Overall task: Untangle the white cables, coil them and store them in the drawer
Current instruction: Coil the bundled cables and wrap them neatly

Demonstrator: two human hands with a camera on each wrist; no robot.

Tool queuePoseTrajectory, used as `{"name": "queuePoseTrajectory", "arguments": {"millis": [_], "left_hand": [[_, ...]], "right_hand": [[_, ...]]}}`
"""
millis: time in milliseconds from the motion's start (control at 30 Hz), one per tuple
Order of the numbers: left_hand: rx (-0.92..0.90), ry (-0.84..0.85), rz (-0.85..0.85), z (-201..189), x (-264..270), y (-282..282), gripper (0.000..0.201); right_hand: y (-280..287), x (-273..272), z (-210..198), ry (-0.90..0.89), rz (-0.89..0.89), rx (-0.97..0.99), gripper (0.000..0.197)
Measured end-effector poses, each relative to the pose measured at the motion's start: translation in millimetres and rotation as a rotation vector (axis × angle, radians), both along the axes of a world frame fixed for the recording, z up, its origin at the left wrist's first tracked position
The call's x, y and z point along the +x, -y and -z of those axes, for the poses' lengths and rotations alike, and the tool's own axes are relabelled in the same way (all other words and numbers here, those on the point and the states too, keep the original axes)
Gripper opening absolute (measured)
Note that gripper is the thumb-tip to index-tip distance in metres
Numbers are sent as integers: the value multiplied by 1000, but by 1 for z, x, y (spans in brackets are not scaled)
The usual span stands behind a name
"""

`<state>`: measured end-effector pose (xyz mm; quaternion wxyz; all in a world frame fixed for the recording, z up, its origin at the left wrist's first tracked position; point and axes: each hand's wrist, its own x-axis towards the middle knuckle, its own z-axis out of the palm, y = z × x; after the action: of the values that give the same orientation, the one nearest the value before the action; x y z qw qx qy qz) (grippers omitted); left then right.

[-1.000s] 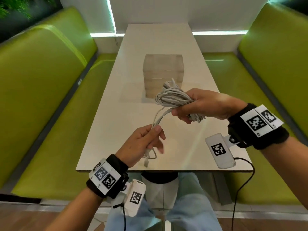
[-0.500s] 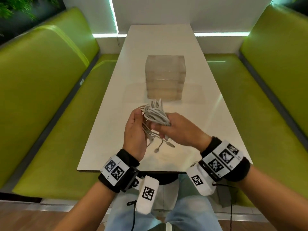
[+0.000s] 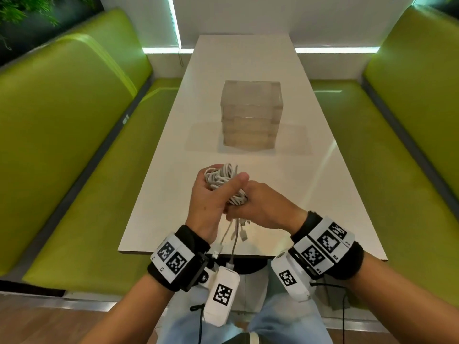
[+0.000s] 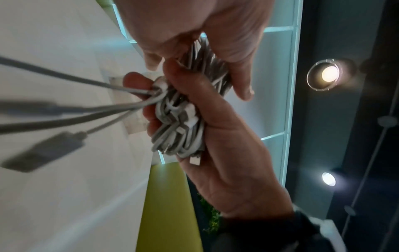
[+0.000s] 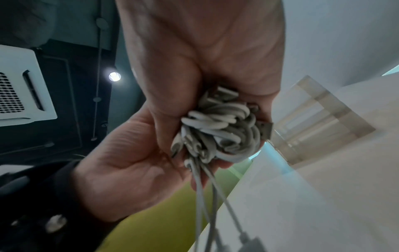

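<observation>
Both hands hold one bunch of white cables (image 3: 224,181) up in the air, above the near end of the white tabletop (image 3: 293,189). The left hand (image 3: 213,202) has its grip wrapped round the top part of the bunch, with the thumb pressed on the front. The right hand (image 3: 263,207) has its grip curled round the lower part. The two hands touch each other.

In the left wrist view the cables (image 4: 181,119) look like many short loops folded back and forth and squeezed together. In the right wrist view the loops (image 5: 218,134) are packed tight in the palm. So the cables seem partly gathered, but I cannot tell if they are truly untangled or just bunched. They do not look like a neat round coil yet.

A few loose ends (image 3: 233,234) hang down from the bunch toward the person's lap, each with a small plug on it. These ends are not tucked in.

A see-through box of drawers (image 3: 250,115) stands in the middle of the tabletop, well apart from the hands. Its drawers look closed, stacked one on top of another. I cannot tell if anything is inside them.

I think most of the job is left: sort the cables, coil them, open a drawer and put them in.

Green benches (image 3: 62,135) sit on both sides.
</observation>
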<state>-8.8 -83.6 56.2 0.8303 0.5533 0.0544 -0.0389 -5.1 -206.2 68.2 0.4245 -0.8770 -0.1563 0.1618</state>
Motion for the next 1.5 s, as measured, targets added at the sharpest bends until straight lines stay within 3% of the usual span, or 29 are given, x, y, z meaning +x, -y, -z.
{"name": "queuePoseTrajectory", "arguments": {"millis": [100, 233, 333, 600, 667, 767, 833, 900, 1033, 1133, 1200, 1300, 1500], "left_hand": [[-79, 13, -22, -6, 3, -4, 43], [-84, 40, 14, -8, 1, -8, 11], [-70, 58, 67, -10, -4, -8, 11], [6, 122, 151, -9, -6, -10, 21], [32, 152, 177, -7, -6, -11, 33], [54, 157, 271, 0, -6, -15, 89], [61, 85, 312, 7, -11, -14, 109], [101, -1, 380, 12, -21, -8, 94], [258, -31, 573, 14, -32, -1, 39], [242, -108, 561, 10, -30, -2, 30], [345, -99, 590, 7, -28, -6, 29], [489, -38, 653, -1, -20, -16, 26], [582, -38, 832, -8, -13, -23, 16]], "right_hand": [[-2, 3, -9, -54, -73, 25, 4], [1, 1, -15, -199, -172, 186, 5], [4, -4, -13, -246, -249, 241, 7], [7, -11, -1, -201, -175, 285, 16], [10, -9, -2, -195, -151, 277, 13], [17, -7, -5, -188, -70, 337, 7], [20, -7, -6, -162, -18, 384, 8], [20, -7, -8, -148, 46, 437, 6], [18, -5, -9, -80, 155, 477, 30], [18, -3, -12, -52, 242, 494, 27], [22, -2, -14, -22, 257, 426, 23], [33, 1, -21, -33, 152, 255, 16], [41, -3, -30, -95, -280, -16, 15]]}}
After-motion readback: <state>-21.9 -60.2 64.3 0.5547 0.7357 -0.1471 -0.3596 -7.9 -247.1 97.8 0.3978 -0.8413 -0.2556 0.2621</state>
